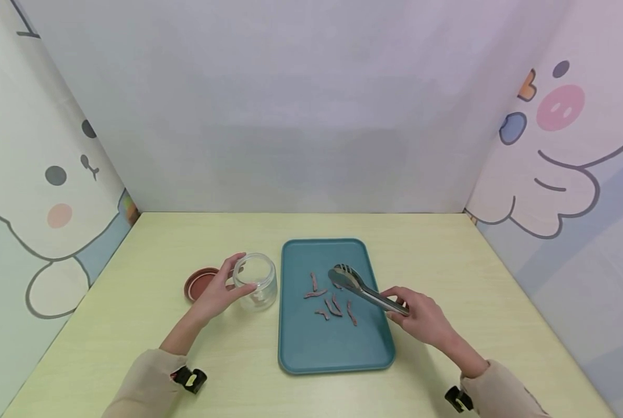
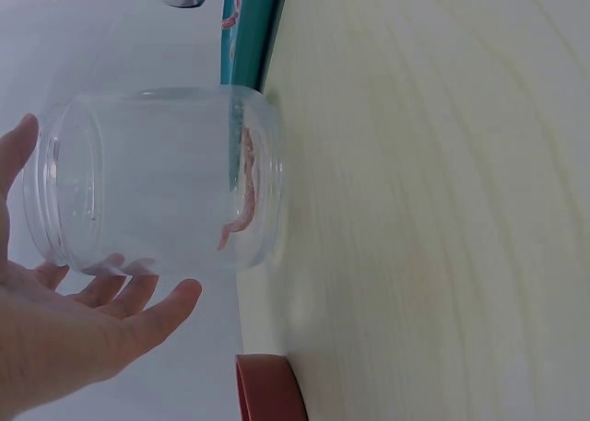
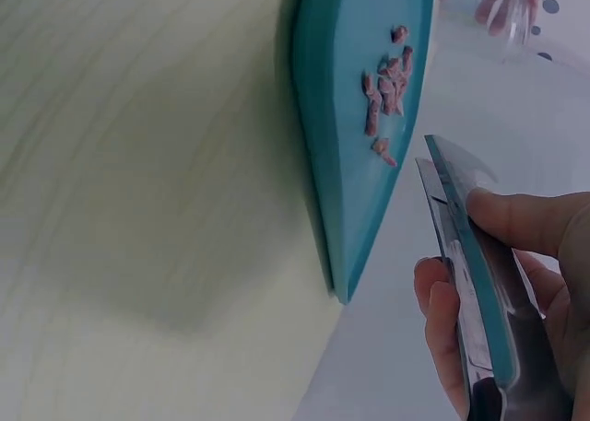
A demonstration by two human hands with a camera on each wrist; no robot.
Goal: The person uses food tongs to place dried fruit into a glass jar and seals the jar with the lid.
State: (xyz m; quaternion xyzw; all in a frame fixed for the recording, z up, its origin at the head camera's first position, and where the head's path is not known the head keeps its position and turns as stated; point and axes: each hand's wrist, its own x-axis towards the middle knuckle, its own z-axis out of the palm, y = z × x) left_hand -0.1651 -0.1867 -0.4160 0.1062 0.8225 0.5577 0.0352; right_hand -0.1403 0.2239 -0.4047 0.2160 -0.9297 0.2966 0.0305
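Note:
My left hand [image 1: 219,296] holds a clear jar [image 1: 263,297] near its mouth, thumb on one side and fingers on the other. The jar stands upright on the table without a lid, and in the left wrist view a thin reddish strip [image 2: 247,191] lies at its bottom. With my right hand [image 1: 423,319] I grip metal tongs [image 1: 368,293] by the handle end. Their fork-and-spoon tips hang over the blue-green tray [image 1: 337,354]. Several reddish-brown strips [image 1: 333,307], like shreds of meat, lie on the tray; the tongs' tips partly cover one of them.
A round reddish-brown lid [image 1: 197,285] lies on the table to the left of the jar, partly behind my left hand. The pale wooden table [image 1: 227,371] ends at a plain curtain [image 1: 301,116] at the back. Cartoon-printed curtains stand at both sides.

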